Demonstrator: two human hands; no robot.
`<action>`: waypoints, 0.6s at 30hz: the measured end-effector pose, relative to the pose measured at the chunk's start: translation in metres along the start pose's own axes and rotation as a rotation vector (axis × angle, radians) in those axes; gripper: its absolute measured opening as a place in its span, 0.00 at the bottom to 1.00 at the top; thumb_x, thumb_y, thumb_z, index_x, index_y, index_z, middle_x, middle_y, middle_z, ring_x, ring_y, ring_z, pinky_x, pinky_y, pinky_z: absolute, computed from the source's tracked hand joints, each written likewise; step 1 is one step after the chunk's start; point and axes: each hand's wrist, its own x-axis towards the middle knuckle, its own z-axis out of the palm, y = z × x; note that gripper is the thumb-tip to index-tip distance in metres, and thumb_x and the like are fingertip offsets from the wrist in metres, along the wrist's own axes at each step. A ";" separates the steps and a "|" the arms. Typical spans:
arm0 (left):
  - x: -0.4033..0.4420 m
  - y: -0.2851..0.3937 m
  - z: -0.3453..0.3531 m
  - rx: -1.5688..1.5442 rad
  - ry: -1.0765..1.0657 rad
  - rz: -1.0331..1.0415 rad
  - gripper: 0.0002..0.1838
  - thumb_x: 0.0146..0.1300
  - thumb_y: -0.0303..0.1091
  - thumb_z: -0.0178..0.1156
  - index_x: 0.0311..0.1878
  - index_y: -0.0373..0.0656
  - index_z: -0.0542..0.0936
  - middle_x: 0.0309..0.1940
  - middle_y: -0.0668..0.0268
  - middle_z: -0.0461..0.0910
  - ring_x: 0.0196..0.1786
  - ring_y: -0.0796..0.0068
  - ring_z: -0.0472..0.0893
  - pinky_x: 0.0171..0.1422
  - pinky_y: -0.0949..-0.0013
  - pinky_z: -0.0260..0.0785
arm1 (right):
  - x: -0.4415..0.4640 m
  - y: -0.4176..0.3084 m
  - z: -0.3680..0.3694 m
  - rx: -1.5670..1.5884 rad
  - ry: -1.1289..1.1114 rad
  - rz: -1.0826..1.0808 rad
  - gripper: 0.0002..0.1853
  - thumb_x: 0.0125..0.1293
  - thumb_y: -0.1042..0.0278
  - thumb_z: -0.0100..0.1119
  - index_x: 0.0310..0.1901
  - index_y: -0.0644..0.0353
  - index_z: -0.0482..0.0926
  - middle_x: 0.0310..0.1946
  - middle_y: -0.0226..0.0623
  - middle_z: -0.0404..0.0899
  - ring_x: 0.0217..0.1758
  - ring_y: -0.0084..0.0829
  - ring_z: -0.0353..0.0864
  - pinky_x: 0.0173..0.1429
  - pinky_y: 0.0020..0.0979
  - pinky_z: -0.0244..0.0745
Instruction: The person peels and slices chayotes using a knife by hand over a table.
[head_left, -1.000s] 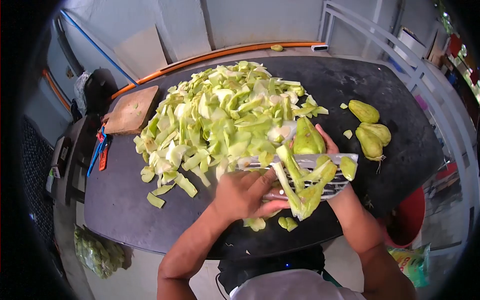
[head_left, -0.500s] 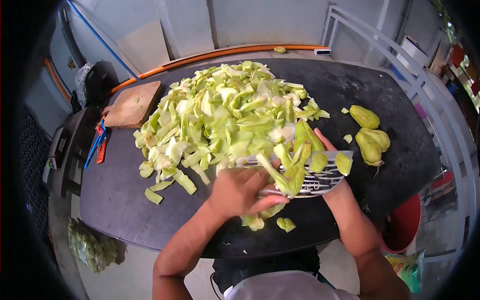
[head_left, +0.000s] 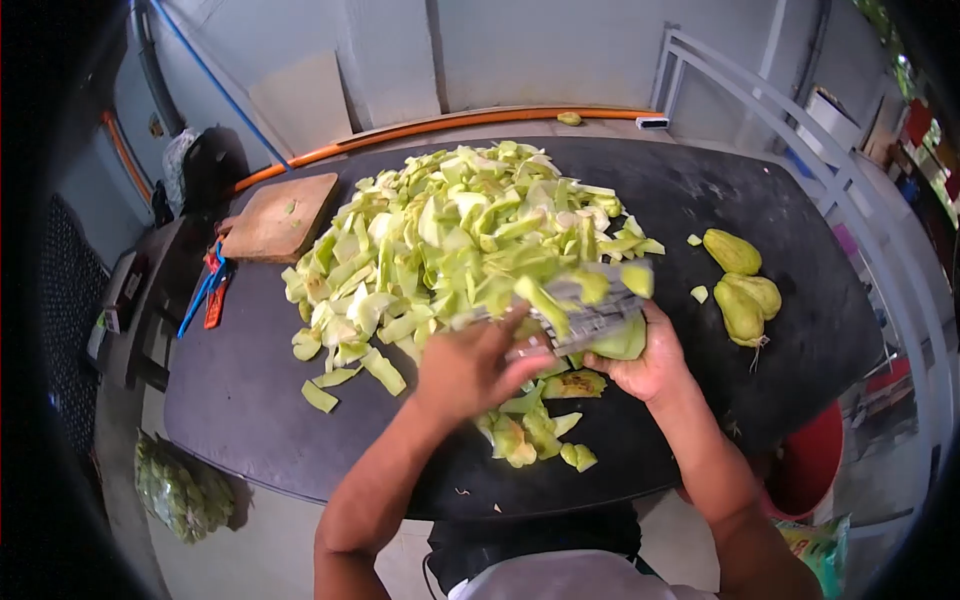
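- The left hand (head_left: pixel 462 372) has its fingers closed about the near end of a flat tool (head_left: pixel 605 310), which is blurred, with thumb and forefinger stretched toward three o'clock.
- The right hand (head_left: pixel 648 365) cups a pale green fruit (head_left: pixel 625 340) in bent fingers, the thumb raised beside it.
- The tool lies between the hands, tilted toward two o'clock, its far end overlapping the fruit; pieces of peel (head_left: pixel 637 280) sit on its upper face.
- Taking the hands as the clock's centre, a small cluster of scraps (head_left: pixel 535 432) lies at six o'clock, close below them on the dark desk (head_left: pixel 800 235).
- A large heap (head_left: pixel 440 240) of green peel spreads from ten to twelve o'clock, reaching up to the tool.
- Three whole fruits (head_left: pixel 742 305) rest together at two o'clock, well apart from the right hand, with two small chips just beside them.
- A wooden board (head_left: pixel 280 220) lies at ten o'clock on the desk's edge, blue and red tools (head_left: pixel 212 298) near it.
- At four o'clock, below desk level, stands a red bucket (head_left: pixel 828 445).
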 end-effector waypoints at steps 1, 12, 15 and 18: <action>-0.001 0.006 0.002 0.031 0.036 0.122 0.39 0.55 0.55 0.76 0.66 0.40 0.80 0.22 0.65 0.79 0.23 0.66 0.82 0.30 0.65 0.75 | 0.000 0.009 0.013 -0.040 0.182 -0.141 0.25 0.80 0.47 0.44 0.65 0.56 0.74 0.62 0.42 0.79 0.62 0.45 0.81 0.63 0.56 0.79; -0.001 0.044 0.014 0.131 0.043 0.500 0.45 0.47 0.63 0.76 0.62 0.38 0.83 0.21 0.74 0.74 0.19 0.78 0.75 0.25 0.73 0.70 | 0.002 -0.001 -0.009 0.011 0.025 0.012 0.25 0.79 0.47 0.48 0.61 0.59 0.78 0.50 0.38 0.86 0.54 0.33 0.86 0.65 0.39 0.79; 0.001 0.036 0.019 0.140 0.097 0.495 0.44 0.50 0.63 0.75 0.63 0.39 0.82 0.20 0.74 0.71 0.19 0.78 0.74 0.23 0.72 0.68 | 0.003 0.001 -0.008 0.016 0.040 -0.029 0.24 0.79 0.47 0.49 0.61 0.58 0.79 0.51 0.39 0.86 0.54 0.34 0.86 0.64 0.40 0.79; 0.005 0.011 0.020 0.147 0.169 0.439 0.45 0.50 0.61 0.76 0.65 0.39 0.80 0.19 0.72 0.70 0.17 0.75 0.74 0.21 0.68 0.68 | 0.004 0.007 0.000 -0.002 0.130 -0.097 0.25 0.78 0.47 0.50 0.61 0.58 0.78 0.54 0.40 0.85 0.55 0.37 0.85 0.65 0.41 0.79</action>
